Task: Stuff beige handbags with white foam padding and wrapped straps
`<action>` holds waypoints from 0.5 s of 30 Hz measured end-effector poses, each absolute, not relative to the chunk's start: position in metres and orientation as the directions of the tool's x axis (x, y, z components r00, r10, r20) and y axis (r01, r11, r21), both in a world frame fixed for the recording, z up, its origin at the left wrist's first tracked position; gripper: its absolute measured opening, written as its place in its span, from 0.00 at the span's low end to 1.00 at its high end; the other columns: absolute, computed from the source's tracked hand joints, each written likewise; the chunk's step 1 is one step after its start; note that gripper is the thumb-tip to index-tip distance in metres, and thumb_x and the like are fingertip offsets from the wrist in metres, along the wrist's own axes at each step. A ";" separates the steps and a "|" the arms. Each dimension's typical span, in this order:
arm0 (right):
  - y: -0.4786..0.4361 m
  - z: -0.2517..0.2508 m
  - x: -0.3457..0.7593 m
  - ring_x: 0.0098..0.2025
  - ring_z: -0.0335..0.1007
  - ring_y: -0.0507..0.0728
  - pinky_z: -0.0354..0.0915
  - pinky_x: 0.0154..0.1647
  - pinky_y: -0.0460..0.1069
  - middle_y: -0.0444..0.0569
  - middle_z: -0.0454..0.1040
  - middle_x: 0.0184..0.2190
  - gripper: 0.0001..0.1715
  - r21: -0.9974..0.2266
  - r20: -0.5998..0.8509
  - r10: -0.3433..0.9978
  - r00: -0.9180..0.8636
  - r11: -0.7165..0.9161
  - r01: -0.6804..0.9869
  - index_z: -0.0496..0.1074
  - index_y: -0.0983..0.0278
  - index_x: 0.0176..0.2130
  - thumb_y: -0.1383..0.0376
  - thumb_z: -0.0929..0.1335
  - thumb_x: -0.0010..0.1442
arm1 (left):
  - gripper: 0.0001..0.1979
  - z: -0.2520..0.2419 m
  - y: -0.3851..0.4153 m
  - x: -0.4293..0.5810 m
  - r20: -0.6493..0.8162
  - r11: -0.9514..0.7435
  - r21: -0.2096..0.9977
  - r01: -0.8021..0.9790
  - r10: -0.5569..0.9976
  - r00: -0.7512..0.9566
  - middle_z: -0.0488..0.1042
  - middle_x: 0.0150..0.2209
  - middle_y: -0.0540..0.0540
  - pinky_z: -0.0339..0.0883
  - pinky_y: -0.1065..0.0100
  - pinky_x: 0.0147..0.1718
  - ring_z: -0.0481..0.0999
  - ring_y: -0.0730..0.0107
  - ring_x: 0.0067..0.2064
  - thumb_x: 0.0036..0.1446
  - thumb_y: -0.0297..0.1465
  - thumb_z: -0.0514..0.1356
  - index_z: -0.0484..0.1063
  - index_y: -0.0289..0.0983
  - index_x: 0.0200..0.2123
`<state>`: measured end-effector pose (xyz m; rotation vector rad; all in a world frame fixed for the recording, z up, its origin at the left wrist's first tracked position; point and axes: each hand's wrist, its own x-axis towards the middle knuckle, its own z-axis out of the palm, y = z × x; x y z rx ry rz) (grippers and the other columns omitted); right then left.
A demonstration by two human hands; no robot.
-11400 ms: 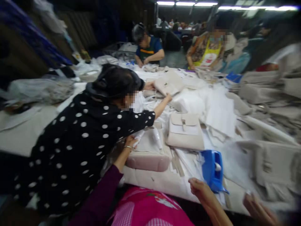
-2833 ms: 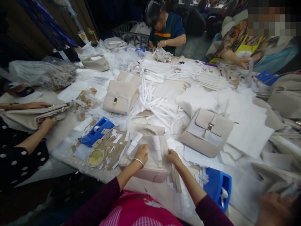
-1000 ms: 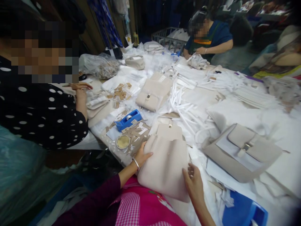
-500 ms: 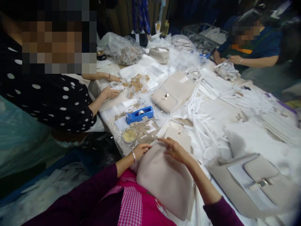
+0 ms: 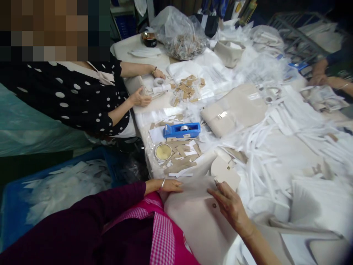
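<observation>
A beige leather bag (image 5: 198,217) lies against my pink apron at the table's near edge, its flap (image 5: 224,171) turned up and away from me. My left hand (image 5: 169,185) rests flat on the bag's left top edge, fingers stretched out. My right hand (image 5: 230,204) lies on the bag's front beside a small metal stud (image 5: 214,205), fingers spread. Neither hand grips anything.
A blue tape dispenser (image 5: 182,130), a round tin (image 5: 163,151) and cardboard strips (image 5: 182,154) lie just beyond the bag. Another beige bag (image 5: 234,108) and white straps (image 5: 275,140) cover the table. A person in a polka-dot top (image 5: 77,99) works at the left. A blue crate (image 5: 55,184) stands below.
The view has swung left and down. The bag has slid closer to my body, and my right hand has moved down from the bag's top onto its front by the stud.
</observation>
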<state>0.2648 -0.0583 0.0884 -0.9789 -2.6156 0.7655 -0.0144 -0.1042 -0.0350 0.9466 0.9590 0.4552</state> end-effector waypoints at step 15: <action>-0.030 0.102 0.251 0.41 0.64 0.58 0.64 0.37 0.52 0.52 0.72 0.45 0.11 -0.468 -0.176 0.558 -0.811 0.677 0.568 0.69 0.61 0.31 0.72 0.60 0.61 | 0.12 -0.054 -0.109 0.017 -0.450 0.384 0.893 0.236 0.727 0.520 0.73 0.29 0.51 0.62 0.73 0.30 0.68 0.69 0.32 0.49 0.38 0.61 0.73 0.35 0.31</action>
